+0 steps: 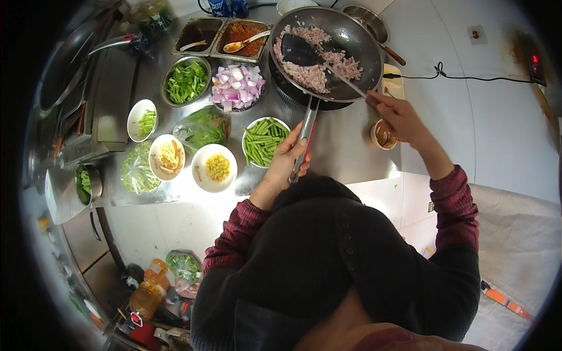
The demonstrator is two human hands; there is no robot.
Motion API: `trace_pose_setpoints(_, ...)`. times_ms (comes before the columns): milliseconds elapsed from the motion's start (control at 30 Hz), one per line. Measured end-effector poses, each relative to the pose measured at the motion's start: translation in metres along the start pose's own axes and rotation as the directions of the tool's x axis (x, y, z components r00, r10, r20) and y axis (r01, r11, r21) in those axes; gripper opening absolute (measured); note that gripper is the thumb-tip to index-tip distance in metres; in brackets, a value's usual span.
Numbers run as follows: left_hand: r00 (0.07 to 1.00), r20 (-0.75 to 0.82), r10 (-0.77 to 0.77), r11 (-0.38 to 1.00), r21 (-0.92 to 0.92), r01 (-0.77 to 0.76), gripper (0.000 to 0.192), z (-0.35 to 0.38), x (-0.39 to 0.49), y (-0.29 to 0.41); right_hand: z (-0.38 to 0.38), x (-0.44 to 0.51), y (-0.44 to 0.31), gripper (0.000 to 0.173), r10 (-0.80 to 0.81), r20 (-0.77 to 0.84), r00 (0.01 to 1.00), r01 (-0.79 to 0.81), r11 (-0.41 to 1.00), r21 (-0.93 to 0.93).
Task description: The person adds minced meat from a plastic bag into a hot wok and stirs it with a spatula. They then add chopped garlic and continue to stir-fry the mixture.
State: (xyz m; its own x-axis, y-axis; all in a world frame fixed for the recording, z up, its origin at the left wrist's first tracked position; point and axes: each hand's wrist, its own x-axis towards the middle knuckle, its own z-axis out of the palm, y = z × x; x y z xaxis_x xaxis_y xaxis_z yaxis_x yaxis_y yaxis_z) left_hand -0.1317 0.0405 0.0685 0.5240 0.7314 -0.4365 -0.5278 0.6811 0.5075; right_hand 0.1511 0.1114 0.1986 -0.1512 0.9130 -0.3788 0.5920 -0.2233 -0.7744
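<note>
My left hand (290, 155) grips the metal and red handle (309, 127) of a wok (358, 35), which is over a black burner (285, 85). Pale pink minced meat (309, 77) is spread in clumps across the wok's inside. My right hand (401, 116) holds the long thin handle of a spatula (300, 50). Its wide black blade rests among the meat at the wok's left side. Below my right wrist stands a small white bowl (384, 135) with brown paste in it. A bowl of cut green beans (265, 141) is just left of my left hand.
Bowls of chopped green peppers (186, 82), diced onions (238, 87) and yellow pickles (217, 169) occupy the counter's left half. Two metal sauce trays (243, 37) stand behind them. A bagged green vegetable (204, 127) lies between bowls. A black cable (478, 79) crosses at right.
</note>
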Motion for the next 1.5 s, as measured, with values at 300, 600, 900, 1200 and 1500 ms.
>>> trace_pose_setpoints(300, 1.000, 0.006, 0.019, 1.000, -0.006, -0.019, 0.052, -0.002, 0.001, -0.002, -0.031, 0.009, 0.037, 0.036, 0.218, -0.211, 0.953, -0.200, 0.974, 0.104)
trace_pose_setpoints(600, 0.997, 0.007, 0.077, 0.977, 0.200, -0.077, 0.058, -0.007, -0.003, -0.004, -0.001, 0.096, 0.042, 0.037, -0.247, -0.246, 0.937, 0.178, 0.946, -0.271)
trace_pose_setpoints(900, 0.951, -0.247, 0.189, 0.899, 0.434, -0.066, 0.053, -0.059, -0.101, -0.018, -0.059, -0.027, 0.024, 0.047, -0.291, -0.045, 0.956, 0.208, 0.775, -0.597)
trace_pose_setpoints(1200, 0.906, -0.420, -0.058, 0.209, 0.882, 0.423, 0.065, -0.169, -0.207, -0.121, -0.026, 0.016, 0.080, 0.042, -0.226, -0.325, 0.918, 0.098, 0.925, -0.367)
trace_pose_setpoints(1500, 0.719, -0.656, -0.231, 0.366, 0.626, 0.689, 0.065, -0.180, -0.275, -0.140, -0.040, 0.006, 0.046, 0.049, -0.316, -0.016, 0.949, 0.280, 0.862, -0.423)
